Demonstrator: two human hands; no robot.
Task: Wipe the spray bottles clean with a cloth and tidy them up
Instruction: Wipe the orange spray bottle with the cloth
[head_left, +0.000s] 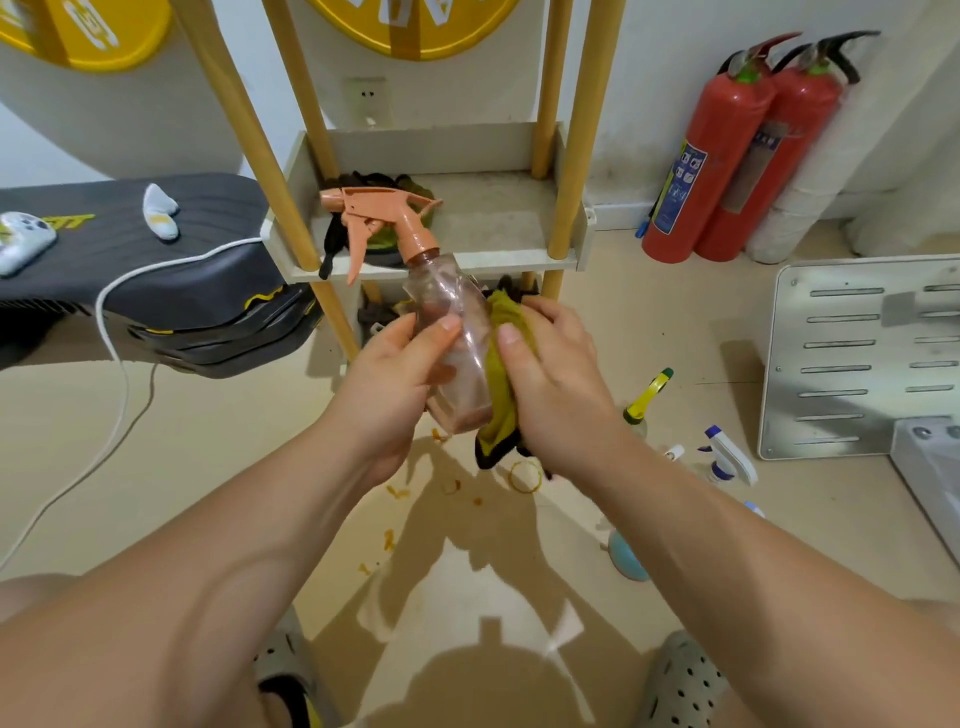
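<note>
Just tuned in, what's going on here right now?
A person's left hand grips a clear spray bottle with a pink trigger, tilted, while the right hand holds a yellow-green cloth against its side. A yellow-topped bottle and a white and blue bottle sit on the floor to the right, untouched.

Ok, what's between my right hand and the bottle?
The yellow-green cloth: the right hand holds it against the side of the bottle, while the left hand grips the bottle. The head view shows this.
</note>
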